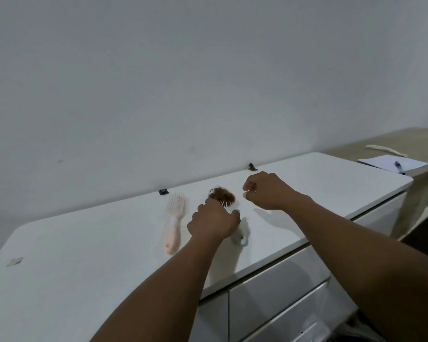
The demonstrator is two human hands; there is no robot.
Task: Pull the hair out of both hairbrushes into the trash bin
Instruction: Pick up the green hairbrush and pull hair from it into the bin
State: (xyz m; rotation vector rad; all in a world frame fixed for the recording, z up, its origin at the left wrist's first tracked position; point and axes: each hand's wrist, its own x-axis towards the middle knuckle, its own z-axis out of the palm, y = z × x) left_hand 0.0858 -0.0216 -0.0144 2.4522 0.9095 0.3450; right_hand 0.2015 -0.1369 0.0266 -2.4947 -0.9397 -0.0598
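White bench (pixel 84 243) against a bare wall carries everything. Left hand (pixel 214 222) has its fingers (pixel 235 215) curled down over the pale blue hairbrush (pixel 240 239), apparently pinning it flat so the brown hair (pixel 222 195) can be tugged free; whether they truly grip it I cannot tell. Right hand (pixel 267 191) hovers just beside the clump, fingers loosely curled, seemingly empty. A pink hairbrush (pixel 174 224) lies untouched to the left, its bristles apparently clean. No trash bin is visible; the brush head is mostly hidden.
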